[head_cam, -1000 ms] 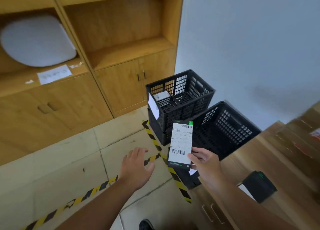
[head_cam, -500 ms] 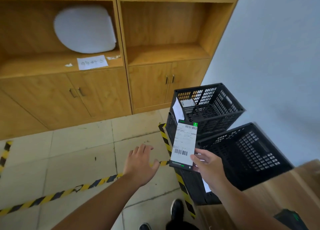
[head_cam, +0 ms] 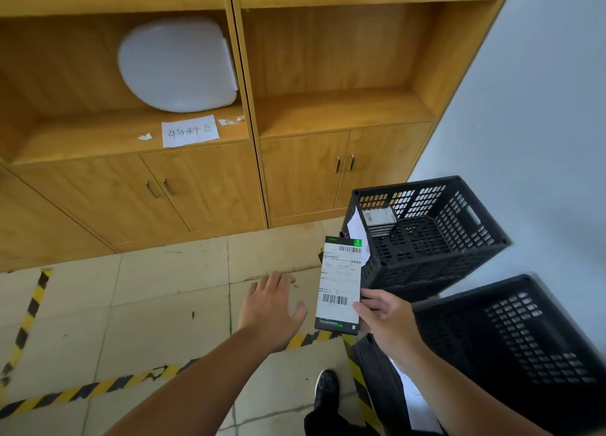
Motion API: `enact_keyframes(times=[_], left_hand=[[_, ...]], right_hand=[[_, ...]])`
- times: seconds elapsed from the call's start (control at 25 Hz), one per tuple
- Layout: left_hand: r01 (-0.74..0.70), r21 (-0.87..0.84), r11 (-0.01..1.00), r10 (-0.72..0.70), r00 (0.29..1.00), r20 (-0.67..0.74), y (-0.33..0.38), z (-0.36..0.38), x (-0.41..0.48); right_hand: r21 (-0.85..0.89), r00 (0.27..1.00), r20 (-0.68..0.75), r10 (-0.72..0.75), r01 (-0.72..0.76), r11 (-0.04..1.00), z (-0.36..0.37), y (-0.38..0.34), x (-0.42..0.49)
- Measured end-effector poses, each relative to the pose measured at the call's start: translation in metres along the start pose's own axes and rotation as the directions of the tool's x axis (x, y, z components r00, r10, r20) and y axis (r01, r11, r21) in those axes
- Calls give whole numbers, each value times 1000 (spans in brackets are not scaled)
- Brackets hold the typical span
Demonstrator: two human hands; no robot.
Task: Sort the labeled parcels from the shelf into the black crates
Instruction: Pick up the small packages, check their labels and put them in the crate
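My right hand (head_cam: 385, 317) pinches a flat black parcel with a white barcode label (head_cam: 339, 283) by its lower right edge, upright in front of me. My left hand (head_cam: 270, 307) hovers just left of it, fingers spread, holding nothing. A black crate (head_cam: 459, 261) stands on the floor at right with a small labeled parcel (head_cam: 380, 219) inside and a white sheet on its near wall. A second black crate (head_cam: 511, 343) sits nearer, lower right. On the wooden shelf (head_cam: 98, 133) lies a large white padded parcel (head_cam: 177, 65).
A handwritten paper sign (head_cam: 190, 130) is stuck to the shelf edge. Cabinet doors (head_cam: 305, 179) close off the space under the shelves. Yellow-black hazard tape (head_cam: 82, 391) crosses the tiled floor. My black shoe (head_cam: 326, 386) is below. A pale wall (head_cam: 541, 107) is at right.
The view has swung left toward the shelf; the desk at right dropped out of sight. Both hands keep their pose, the right still holding the labeled parcel.
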State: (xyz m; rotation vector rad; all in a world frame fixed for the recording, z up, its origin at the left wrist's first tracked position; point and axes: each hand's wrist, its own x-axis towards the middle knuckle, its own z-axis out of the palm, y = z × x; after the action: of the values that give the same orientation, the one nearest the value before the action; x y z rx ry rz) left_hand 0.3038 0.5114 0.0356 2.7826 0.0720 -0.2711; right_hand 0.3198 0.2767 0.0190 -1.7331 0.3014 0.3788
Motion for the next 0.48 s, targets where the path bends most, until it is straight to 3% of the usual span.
enact_keyframes(times=[0.48], left_hand=[[28, 101, 995, -26, 1000, -15, 29, -38, 128]], right_hand=[[63, 998, 50, 39, -42, 997, -27, -57, 136]])
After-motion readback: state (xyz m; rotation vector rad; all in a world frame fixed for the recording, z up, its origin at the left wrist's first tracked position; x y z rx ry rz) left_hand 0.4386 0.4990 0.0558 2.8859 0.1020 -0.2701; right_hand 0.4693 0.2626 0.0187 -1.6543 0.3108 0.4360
